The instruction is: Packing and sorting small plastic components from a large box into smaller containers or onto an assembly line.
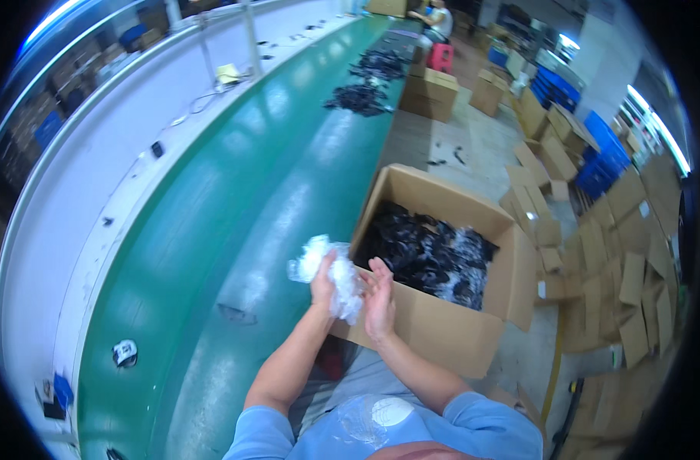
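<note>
A crumpled bunch of clear, whitish plastic (344, 285), which looks like thin bags, is gripped in my left hand (323, 282) above the near edge of the green belt. Close by on its right, my right hand (379, 305) has its fingers stretched out, palm toward the plastic. Whether that palm touches the bunch I cannot tell. Just beyond my right hand stands an open cardboard box (515, 264) with its flaps folded out. Inside it lie many black pieces (430, 249), partly wrapped in clear plastic; their exact kind is not clear.
The long green conveyor belt (212, 199) runs away from me, with piles of black pieces (358, 98) far along it. A small black-and-white item (124, 353) sits at its left. Flattened cartons (595, 284) and blue crates (595, 153) crowd the right. A person (440, 23) sits far off.
</note>
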A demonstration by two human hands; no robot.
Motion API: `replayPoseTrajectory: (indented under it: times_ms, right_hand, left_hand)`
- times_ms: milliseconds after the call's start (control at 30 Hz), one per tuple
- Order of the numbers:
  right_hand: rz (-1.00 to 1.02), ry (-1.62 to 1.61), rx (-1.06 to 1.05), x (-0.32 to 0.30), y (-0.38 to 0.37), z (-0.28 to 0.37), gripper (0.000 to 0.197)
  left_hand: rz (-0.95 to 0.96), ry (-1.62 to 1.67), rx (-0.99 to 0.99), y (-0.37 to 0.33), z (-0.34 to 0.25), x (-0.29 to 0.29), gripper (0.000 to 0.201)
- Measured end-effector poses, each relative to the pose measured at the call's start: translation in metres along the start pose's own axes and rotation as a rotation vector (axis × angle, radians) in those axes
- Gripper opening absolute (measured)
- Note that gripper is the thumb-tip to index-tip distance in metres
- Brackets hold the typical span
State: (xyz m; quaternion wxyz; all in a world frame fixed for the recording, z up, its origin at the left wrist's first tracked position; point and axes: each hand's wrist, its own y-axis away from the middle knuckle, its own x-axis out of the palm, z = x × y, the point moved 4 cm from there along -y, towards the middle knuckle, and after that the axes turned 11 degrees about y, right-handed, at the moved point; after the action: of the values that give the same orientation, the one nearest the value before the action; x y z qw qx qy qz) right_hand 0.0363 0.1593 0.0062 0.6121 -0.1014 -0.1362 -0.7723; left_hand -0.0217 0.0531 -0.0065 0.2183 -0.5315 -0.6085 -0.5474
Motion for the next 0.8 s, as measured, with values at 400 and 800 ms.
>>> replayPoseTrajectory:
  times_ms: [400, 800]
  right_hand:
    - [-0.167, 0.695, -0.183, -0.196, -0.139, 0.104, 0.029]
    - [0.625, 1.897, 0.106, -0.319, -0.174, -0.006, 0.048]
  left_hand:
    - [0.05, -0.11, -0.077, -0.001, -0.007, 0.002, 0.038]
    - [0.114, 0.045, -0.188, 0.014, -0.006, -0.017, 0.051]
